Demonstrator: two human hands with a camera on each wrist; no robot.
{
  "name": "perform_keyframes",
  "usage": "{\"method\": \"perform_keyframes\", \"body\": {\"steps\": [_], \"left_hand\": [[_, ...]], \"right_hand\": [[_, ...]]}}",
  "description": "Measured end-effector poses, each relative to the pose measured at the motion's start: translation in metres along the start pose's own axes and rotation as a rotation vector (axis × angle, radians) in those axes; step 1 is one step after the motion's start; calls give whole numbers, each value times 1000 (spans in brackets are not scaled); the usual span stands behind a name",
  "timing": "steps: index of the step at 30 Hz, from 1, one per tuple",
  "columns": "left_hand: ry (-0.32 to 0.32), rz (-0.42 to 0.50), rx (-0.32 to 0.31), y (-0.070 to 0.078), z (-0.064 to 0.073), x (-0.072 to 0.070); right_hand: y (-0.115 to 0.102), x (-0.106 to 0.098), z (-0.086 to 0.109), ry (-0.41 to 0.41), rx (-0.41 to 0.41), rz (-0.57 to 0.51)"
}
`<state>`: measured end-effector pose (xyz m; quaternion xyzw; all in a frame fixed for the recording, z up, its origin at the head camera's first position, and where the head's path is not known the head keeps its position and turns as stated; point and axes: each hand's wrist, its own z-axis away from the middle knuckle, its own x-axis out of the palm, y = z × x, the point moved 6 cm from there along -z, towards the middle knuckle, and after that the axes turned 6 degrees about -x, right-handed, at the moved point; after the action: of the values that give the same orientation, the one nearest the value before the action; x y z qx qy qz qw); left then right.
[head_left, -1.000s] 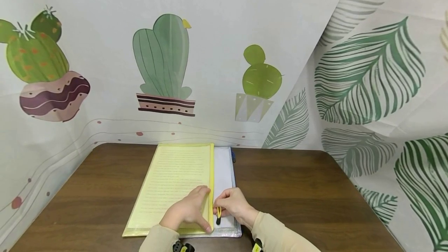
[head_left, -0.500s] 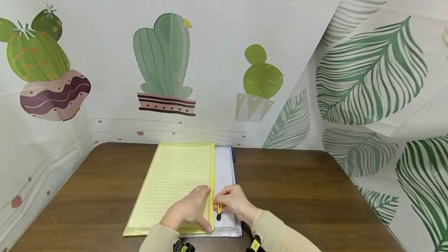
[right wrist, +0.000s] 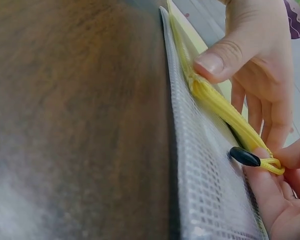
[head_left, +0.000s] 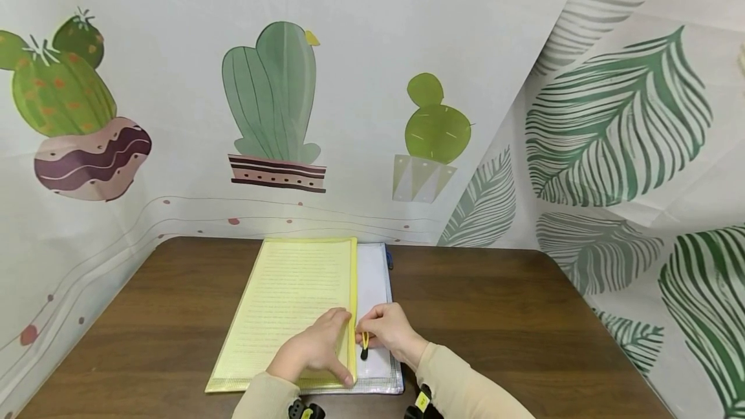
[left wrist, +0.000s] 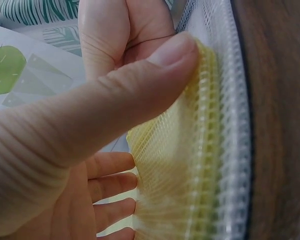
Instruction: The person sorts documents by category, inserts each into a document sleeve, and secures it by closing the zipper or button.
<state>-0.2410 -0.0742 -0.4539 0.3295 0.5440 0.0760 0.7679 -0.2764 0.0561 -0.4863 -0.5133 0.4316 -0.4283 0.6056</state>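
Observation:
A yellow mesh zip pouch (head_left: pixel 285 296) with a lined sheet showing through lies on top of a clear-white zip pouch (head_left: pixel 372 277), which sticks out on the right. My left hand (head_left: pixel 317 346) rests on the yellow pouch near its right edge. Its thumb presses the near right corner, and its fingers (left wrist: pixel 115 185) are extended, spread from the thumb. With thumb and forefinger my right hand (head_left: pixel 392 333) pinches the zipper pull (right wrist: pixel 245 156), a yellow cord loop with a black tip, at the yellow zipper edge (right wrist: pixel 230 112). The slider itself is hidden by the fingers.
Both pouches lie on a dark brown wooden table (head_left: pixel 483 322), close to its near edge. A blue zipper pull (head_left: pixel 389 257) shows at the white pouch's far right corner. Behind the table hangs a white cloth (head_left: pixel 361 115) printed with cacti and leaves.
My right hand has moved a little away from me along the yellow zipper edge, taking the zipper pull with it. The left hand stays in place on the pouch.

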Motion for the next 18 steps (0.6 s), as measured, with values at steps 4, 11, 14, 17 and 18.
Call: {"method": "perform_keyframes", "body": {"steps": [4,11,14,17,18], "left_hand": [[3,2,-1,0,0,0],[-1,0,-11,-1,0,0],[-6,5,-13,-1,1,1],[-9,12,-15,-1,1,0],[-9,13,-14,0,1,0]], "right_hand": [[2,-1,-3,2,4,13],[4,-2,-7,13,4,24],[2,-2,-7,17,1,17],[1,-2,-8,18,-5,0],[0,-2,-8,17,-7,-3]]}}
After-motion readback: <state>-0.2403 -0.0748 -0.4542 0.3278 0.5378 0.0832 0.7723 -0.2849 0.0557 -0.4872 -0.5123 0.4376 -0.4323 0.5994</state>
